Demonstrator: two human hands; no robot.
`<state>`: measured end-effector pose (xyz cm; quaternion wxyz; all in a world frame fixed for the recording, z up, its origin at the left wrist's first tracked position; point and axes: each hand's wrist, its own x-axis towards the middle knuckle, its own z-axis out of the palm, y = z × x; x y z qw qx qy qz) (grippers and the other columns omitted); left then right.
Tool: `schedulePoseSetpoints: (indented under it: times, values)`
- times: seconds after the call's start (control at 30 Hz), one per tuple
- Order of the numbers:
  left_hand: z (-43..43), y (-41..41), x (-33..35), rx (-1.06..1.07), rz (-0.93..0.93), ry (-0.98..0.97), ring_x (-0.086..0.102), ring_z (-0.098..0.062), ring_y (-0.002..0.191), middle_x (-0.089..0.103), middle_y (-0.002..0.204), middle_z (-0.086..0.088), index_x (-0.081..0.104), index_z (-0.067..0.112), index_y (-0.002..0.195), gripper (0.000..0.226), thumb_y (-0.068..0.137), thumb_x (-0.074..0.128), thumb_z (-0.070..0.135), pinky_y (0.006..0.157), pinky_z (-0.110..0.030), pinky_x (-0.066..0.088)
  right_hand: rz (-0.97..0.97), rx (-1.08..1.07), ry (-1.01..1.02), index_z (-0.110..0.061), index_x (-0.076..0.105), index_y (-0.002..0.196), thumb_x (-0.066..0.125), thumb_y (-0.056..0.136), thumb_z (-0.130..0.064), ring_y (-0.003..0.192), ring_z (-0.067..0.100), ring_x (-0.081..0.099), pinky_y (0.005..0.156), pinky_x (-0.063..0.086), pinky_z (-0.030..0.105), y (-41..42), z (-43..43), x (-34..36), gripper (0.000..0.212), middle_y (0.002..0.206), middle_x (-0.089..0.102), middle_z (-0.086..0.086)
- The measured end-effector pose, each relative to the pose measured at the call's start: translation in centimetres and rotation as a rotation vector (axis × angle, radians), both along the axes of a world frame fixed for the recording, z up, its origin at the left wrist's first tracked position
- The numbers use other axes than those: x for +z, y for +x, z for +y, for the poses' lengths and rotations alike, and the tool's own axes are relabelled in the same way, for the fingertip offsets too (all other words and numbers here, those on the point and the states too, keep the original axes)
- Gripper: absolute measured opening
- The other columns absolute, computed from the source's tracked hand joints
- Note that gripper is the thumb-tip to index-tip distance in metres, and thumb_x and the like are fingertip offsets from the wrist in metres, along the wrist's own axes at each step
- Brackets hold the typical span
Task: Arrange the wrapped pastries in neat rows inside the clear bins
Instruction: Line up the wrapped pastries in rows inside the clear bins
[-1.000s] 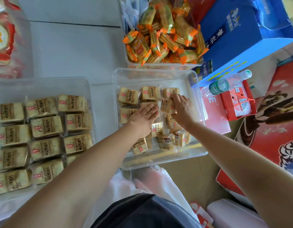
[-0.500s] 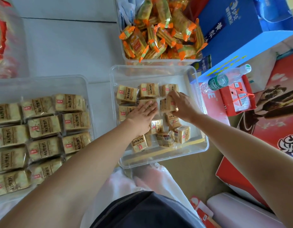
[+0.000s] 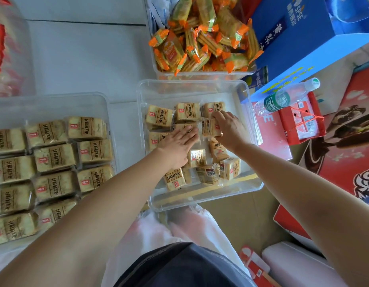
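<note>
Tan wrapped pastry (image 3: 208, 128) in right hand (image 3: 231, 129), just beside flat left hand (image 3: 175, 146)

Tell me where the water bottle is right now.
In the head view, the water bottle lies on its side just right of the middle bin, between the blue box and a red box.

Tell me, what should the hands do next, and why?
Probably the right hand should lay its pinched pastry flat beside the left hand: the back row holds three, the second row's right spot looks unfilled.
</note>
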<state>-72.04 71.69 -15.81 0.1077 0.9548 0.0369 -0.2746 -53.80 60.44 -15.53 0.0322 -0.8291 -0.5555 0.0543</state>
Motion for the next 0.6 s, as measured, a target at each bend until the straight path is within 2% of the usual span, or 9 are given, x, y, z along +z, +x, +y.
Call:
schedulePoseSetpoints:
  times: [0.13,0.3,0.4,0.5,0.53,0.6]
  values:
    - [-0.2,0.1,0.3,0.040,-0.058,-0.042,-0.019,-0.028,0.146,-0.025,0.158,-0.012,-0.023,0.016,0.149,0.076,0.101,0.032,0.039,0.120,-0.046,-0.009,0.112,-0.029,-0.014,-0.010,0.051,0.116,0.081,0.060,-0.009,0.098,0.027,0.052,0.081,0.042,0.034,0.0,0.0,-0.4,0.063,0.108,0.056,0.008]
    - [-0.5,1.2,0.5,0.025,-0.152,-0.038,-0.018,-0.032,0.146,-0.035,0.153,-0.007,-0.028,0.034,0.147,0.085,0.098,0.041,0.020,0.119,-0.055,-0.001,0.265,-0.070,0.023,-0.008,0.052,0.120,0.080,0.061,-0.008,0.105,0.029,0.051,0.082,0.045,0.036,0.0,-0.4,0.4,0.065,0.115,0.052,0.011]
    - [-0.3,1.5,0.3,0.015,-0.166,-0.021,-0.017,-0.031,0.147,-0.032,0.154,-0.006,-0.026,0.039,0.146,0.085,0.097,0.040,0.016,0.119,-0.054,0.003,0.284,-0.129,0.017,-0.005,0.049,0.125,0.080,0.062,-0.008,0.114,0.028,0.047,0.091,0.036,0.028,-0.2,-0.7,1.4,0.070,0.122,0.051,0.013]
    - [0.1,1.3,0.0,0.000,-0.167,-0.015,-0.014,-0.030,0.148,-0.029,0.157,-0.006,-0.022,0.036,0.148,0.081,0.098,0.038,0.018,0.120,-0.051,0.003,0.110,-0.166,0.046,-0.004,0.054,0.113,0.083,0.059,-0.010,0.104,0.030,0.051,0.086,0.036,0.029,-0.6,-1.4,1.9,0.062,0.112,0.055,0.013]
    - [0.2,1.3,-0.2,-0.006,-0.161,-0.011,-0.014,-0.031,0.148,-0.030,0.156,-0.005,-0.020,0.035,0.149,0.080,0.098,0.038,0.018,0.120,-0.050,0.001,0.077,-0.175,0.064,-0.004,0.055,0.107,0.083,0.058,-0.009,0.098,0.029,0.052,0.081,0.036,0.026,-0.8,-1.6,2.0,0.057,0.107,0.056,0.013]
    - [0.4,1.3,-0.5,-0.010,-0.157,-0.002,-0.014,-0.031,0.148,-0.031,0.156,-0.005,-0.020,0.033,0.150,0.080,0.098,0.039,0.019,0.119,-0.049,-0.002,0.118,-0.209,0.129,0.000,0.057,0.097,0.080,0.057,0.000,0.090,0.023,0.050,0.076,0.032,0.012,-1.3,-1.8,1.8,0.046,0.100,0.056,0.015]
